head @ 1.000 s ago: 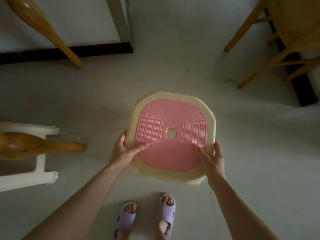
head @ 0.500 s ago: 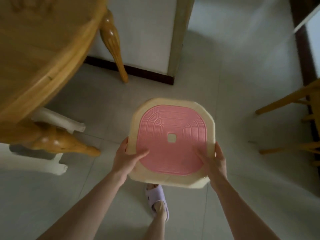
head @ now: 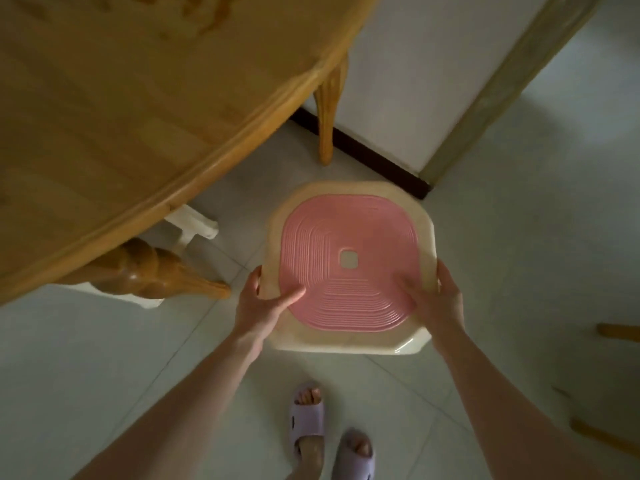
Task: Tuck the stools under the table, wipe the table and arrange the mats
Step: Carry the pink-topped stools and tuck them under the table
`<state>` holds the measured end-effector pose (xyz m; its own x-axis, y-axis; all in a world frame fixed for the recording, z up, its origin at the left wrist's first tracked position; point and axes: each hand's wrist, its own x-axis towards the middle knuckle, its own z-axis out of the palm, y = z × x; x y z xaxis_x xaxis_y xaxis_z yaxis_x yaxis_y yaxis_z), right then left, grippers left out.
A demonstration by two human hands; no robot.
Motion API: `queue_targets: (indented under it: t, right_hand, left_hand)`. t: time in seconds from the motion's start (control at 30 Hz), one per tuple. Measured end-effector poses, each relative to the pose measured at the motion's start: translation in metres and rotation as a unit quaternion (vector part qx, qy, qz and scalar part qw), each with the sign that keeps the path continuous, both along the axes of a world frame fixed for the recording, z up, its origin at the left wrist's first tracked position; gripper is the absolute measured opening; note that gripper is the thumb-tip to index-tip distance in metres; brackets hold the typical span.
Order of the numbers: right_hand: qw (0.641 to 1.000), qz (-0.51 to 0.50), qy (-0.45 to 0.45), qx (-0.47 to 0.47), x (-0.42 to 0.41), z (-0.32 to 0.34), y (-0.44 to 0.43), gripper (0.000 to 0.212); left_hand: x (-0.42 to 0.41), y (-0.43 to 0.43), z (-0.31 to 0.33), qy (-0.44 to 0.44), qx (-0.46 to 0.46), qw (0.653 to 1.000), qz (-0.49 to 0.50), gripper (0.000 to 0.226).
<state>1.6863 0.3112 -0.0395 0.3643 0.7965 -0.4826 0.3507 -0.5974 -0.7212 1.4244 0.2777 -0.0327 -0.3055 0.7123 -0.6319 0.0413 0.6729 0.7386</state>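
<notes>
I saw the left hand (head: 258,306) and right hand (head: 436,299) each gripping a side rim of the pink-topped stool (head: 349,237), thumbs on its seat, just beside the wooden table (head: 138,116).

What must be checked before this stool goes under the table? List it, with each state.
1. Left hand grips the stool at its edge: ok.
2. Right hand grips the opposite edge: ok.
3. Seat level, facing up: ok.
4. Way past the table leg: not ok, it stands close on the left.
5. Room under the table: cannot tell, the top hides it.
6. Feet behind the stool: ok.
</notes>
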Motion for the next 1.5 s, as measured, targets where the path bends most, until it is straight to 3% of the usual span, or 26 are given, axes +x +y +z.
queue_targets:
  t: [0.13,0.23,0.43,0.93,1.5]
  right_hand:
    - [0.998,0.055,0.006,-0.006,-0.015,-0.011,0.036,0.068]
    - [0.995,0.096,0.009,-0.009,-0.026,-0.016,0.068,0.074]
    - [0.982,0.191,0.002,0.007,-0.041,-0.025,0.135,0.057]
    - [0.942,0.325,0.086,0.011,-0.073,-0.048,0.242,0.06]
    - [0.925,0.372,0.082,0.011,-0.076,-0.074,0.263,0.062]
  left_hand:
    - [-0.014,0.011,-0.005,0.001,-0.023,0.999,0.042,0.1]
    - [-0.02,0.025,-0.008,0.02,-0.018,0.998,0.063,0.106]
    - [-0.016,0.053,-0.022,0.033,-0.03,0.986,0.158,0.082]
    - [0.006,0.092,-0.058,0.039,-0.031,0.946,0.32,0.087]
    - [0.025,0.094,-0.071,0.017,-0.019,0.925,0.38,0.088]
